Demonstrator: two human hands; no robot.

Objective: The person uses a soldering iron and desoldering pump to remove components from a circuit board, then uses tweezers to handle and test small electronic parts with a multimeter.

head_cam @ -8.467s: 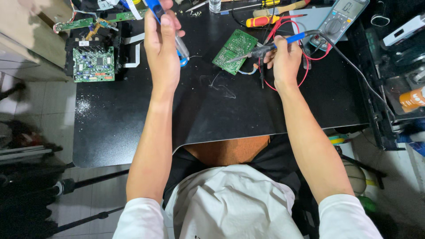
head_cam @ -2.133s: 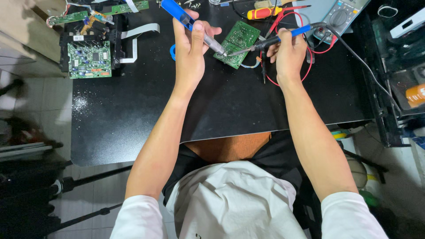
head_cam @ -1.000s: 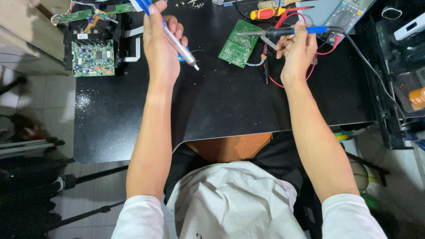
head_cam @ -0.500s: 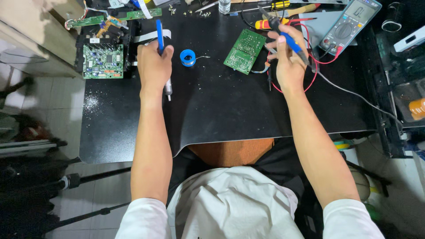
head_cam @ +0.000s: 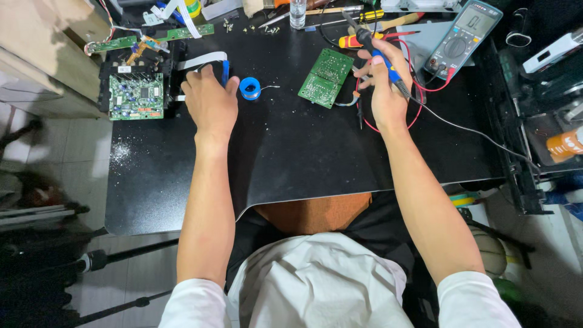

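Observation:
My left hand rests palm down on the black mat, fingers closed over a blue pen-shaped tool whose end sticks out between fingers and thumb. A blue solder spool lies just right of that hand. A small green circuit board lies flat in the middle, with short wires at its right edge. My right hand is raised right of the board and grips a blue-handled soldering iron, tip pointing up and left, clear of the board.
A second green board sits on a black frame at the left. A grey multimeter with red and black leads lies at the back right. Screwdrivers, screws and a small bottle line the back edge.
My left hand has lowered flat onto the mat beside the spool, the blue tool with it. My right hand has lifted the soldering iron off the board and turned its tip up.

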